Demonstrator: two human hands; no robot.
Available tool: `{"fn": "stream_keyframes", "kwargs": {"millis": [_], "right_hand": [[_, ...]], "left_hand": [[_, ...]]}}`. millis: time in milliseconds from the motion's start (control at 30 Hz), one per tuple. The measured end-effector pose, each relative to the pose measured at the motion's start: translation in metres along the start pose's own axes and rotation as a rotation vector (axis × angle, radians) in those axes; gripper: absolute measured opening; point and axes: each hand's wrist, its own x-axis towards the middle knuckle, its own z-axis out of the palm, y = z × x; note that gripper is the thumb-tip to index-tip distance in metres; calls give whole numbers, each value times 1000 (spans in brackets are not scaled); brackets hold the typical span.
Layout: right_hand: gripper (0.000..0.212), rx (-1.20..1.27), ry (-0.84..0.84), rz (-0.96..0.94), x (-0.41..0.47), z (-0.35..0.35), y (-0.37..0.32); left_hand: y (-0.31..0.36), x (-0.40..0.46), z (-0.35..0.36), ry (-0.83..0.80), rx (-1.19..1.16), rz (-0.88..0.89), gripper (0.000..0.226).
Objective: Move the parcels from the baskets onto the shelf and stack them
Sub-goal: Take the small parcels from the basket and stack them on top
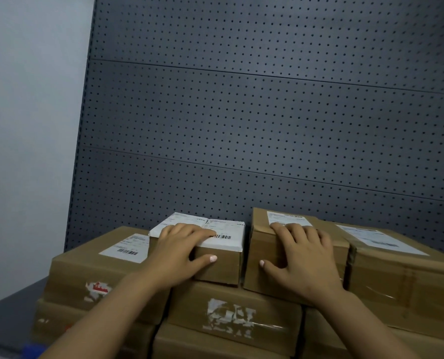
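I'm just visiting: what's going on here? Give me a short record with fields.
Setting: stacked cardboard parcels on a grey shelf before a perforated back panel
Left hand: grips the small white-topped parcel, fingers on top, thumb on its front
Right hand: grips the brown parcel beside it the same way
Gap: the two parcels stand slightly apart
Underneath: a parcel with torn label remnants

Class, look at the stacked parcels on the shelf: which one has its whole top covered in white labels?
The small parcel under the left hand: white labels cover its entire top, while the other parcels show mostly brown cardboard.
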Motion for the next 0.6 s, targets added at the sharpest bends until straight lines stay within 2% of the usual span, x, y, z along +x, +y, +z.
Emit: {"fn": "stream_keyframes", "kwargs": {"millis": [167,233,333,600], "right_hand": [[75,17,-12,-5,0,-1,1],[75,24,-16,-3,0,-1,1],[74,24,-3,-4,0,0,1],[72,4,60,-11,-1,1,-1]], "left_hand": [[-2,2,-13,-35,-90,-63,74],[-4,3,-12,-84,5,-100,86],[0,2,-11,-149,141,-142,89],[10,5,-20,-124,181,-59,88]]}}
